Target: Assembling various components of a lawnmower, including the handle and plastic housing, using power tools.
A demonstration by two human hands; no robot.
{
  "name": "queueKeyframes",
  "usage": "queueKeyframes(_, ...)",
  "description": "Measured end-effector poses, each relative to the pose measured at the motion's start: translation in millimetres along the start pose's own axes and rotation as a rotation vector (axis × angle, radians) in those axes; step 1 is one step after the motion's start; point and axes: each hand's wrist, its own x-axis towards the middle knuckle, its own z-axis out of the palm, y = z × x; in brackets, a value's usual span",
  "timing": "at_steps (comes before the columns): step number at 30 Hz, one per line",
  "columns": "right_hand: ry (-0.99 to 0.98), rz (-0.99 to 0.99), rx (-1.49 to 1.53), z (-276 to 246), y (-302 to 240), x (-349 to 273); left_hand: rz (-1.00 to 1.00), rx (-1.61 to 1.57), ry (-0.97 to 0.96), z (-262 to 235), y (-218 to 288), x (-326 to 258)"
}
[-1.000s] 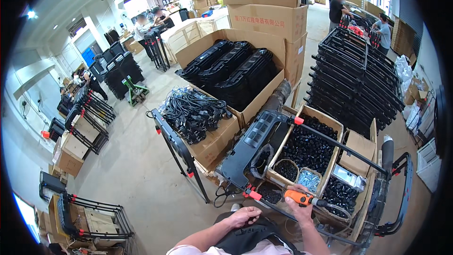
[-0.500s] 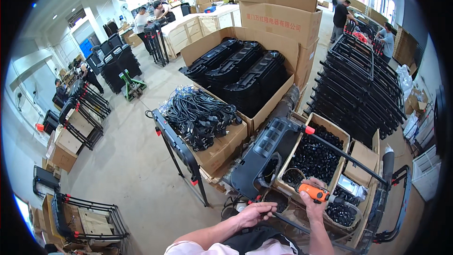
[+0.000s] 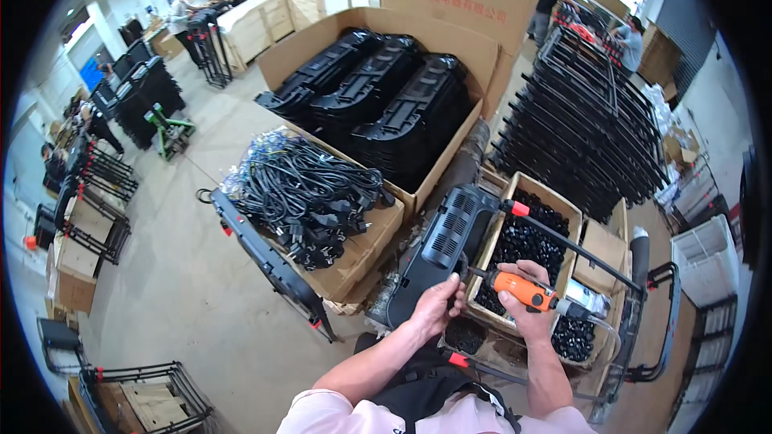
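Observation:
An orange power screwdriver (image 3: 521, 290) with a grey rear end and a cable lies in my right hand (image 3: 531, 313), fingers wrapped round its body. Its bit end points left. Close to that tip, my left hand (image 3: 437, 304) is closed in a pinch; what its fingertips hold, if anything, is too small to make out. Just beyond the left hand is a black plastic housing (image 3: 452, 229) with vent slots, set in a black tubular frame (image 3: 575, 251) with red clips.
Small black parts fill an open carton (image 3: 535, 229) on the right. Coiled black power cords (image 3: 310, 185) lie on a cardboard box to the left. Behind stands a large carton (image 3: 446, 162) of black plastic shells. Stacked black frames (image 3: 583, 124) rise at the far right; people work further off.
My left hand has moved forward and up to the screwdriver's tip. The screwdriver has shifted a little left in my right hand. The whole view has tilted down.

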Motion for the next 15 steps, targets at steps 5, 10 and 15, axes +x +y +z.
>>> queueKeyframes(5,-0.002,0.03,-0.055,15,16,20,0.022,-0.164,0.018,0,23,24)
queueKeyframes(10,-0.056,0.071,-0.079,29,32,34,-0.031,-0.326,0.014,-8,38,41)
queueKeyframes(15,-0.075,0.103,-0.158,41,37,48,-0.061,-0.402,0.045,-17,49,48)
